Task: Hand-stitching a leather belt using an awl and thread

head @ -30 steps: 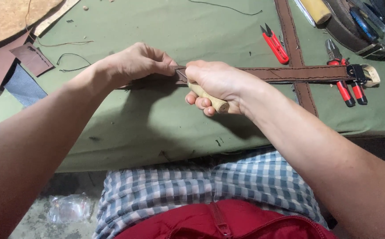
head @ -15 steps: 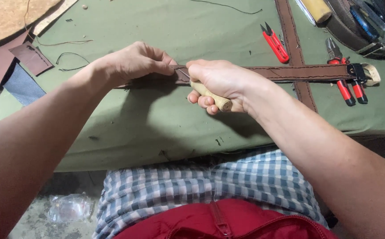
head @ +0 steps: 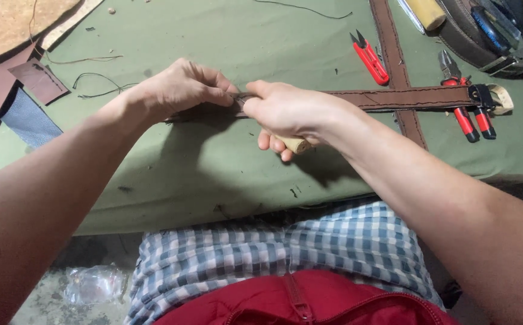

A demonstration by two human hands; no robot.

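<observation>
Your left hand (head: 180,90) pinches the brown leather belt (head: 406,97); your right hand (head: 288,111) grasps a wooden-handled tool (head: 294,144) mid-table, its near edge close.

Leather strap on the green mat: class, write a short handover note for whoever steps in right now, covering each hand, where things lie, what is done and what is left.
Left hand pinches the brown leather strap flat on the green mat.
Right hand grips a wooden-handled tool at the same spot; its tip is hidden.
Stitching shows along the strap toward the buckle.
Red snips and red-handled pliers lie at right.
The stretch under the hands is unseen.
</observation>
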